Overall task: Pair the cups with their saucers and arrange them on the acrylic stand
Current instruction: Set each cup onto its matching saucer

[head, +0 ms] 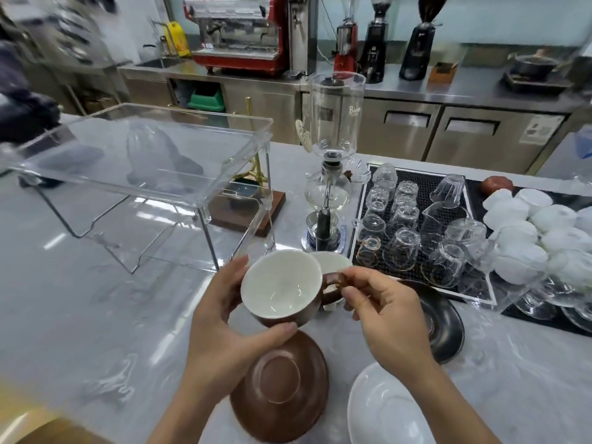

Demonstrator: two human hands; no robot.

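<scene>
Both grips were closed on one brown cup (282, 288), held above the worktop (80, 315). The left hand (221, 318) cupped its body, thumb under the lower wall and fingers curled behind the far rim. The right hand (384, 315) pinched the cup's brown handle (334, 283) between thumb and forefinger, its remaining fingers loosely curled and touching nothing else. The cup was tilted, its white inside facing the camera.

Counting outward from that cup: a second cup, white (333, 262), stood just behind it, mostly hidden. Three saucers lay on the worktop. A brown saucer (282, 389) lay directly below the cup, partly under the left wrist. A white saucer (381, 408) lay to the right of the brown one, under the right forearm. A black saucer (445, 325) lay to the right of the cup, behind the right hand.

One clear acrylic stand (144, 149) stood to the cup's upper left, well apart, with nothing on its top shelf. One glass siphon brewer (328, 193) stood behind the cup. To the cup's right, a black mat (423, 187) carried many upturned clear glasses, too crowded to count surely, and beyond it sat a cluster of upturned white cups (528, 219), number unclear.
</scene>
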